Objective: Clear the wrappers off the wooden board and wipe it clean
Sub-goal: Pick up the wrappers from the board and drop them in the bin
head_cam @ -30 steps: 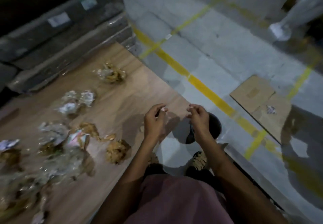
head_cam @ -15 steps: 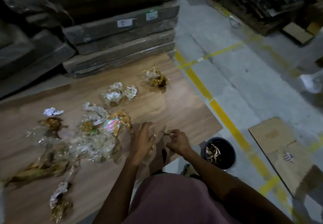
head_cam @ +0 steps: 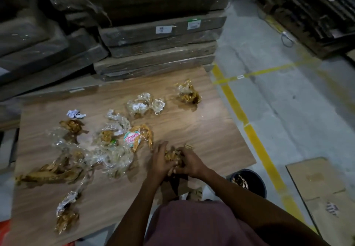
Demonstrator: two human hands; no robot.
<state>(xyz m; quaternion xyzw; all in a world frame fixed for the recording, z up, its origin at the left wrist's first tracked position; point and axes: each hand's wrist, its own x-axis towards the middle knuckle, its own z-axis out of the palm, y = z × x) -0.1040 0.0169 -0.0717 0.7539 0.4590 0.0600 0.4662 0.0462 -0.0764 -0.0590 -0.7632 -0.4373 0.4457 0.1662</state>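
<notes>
At near edge of wooden board (head_cam: 192,128), about 5 o'clock from its centre: brown crumpled wrapper (head_cam: 172,155), cupped between left hand (head_cam: 158,162) and right hand (head_cam: 192,164). Fingers of both curled closed around it from either side. Black bucket (head_cam: 249,182) on floor at 4 o'clock from hands, just beside board corner, nearer right hand; likely drop point. Remaining wrappers scattered from 9 to 1 o'clock of hands: labelled wrapper (head_cam: 132,138) just beside left hand, clear plastic heap (head_cam: 115,159) farther at 9 o'clock. Wiping not yet begun, judging by litter.
</notes>
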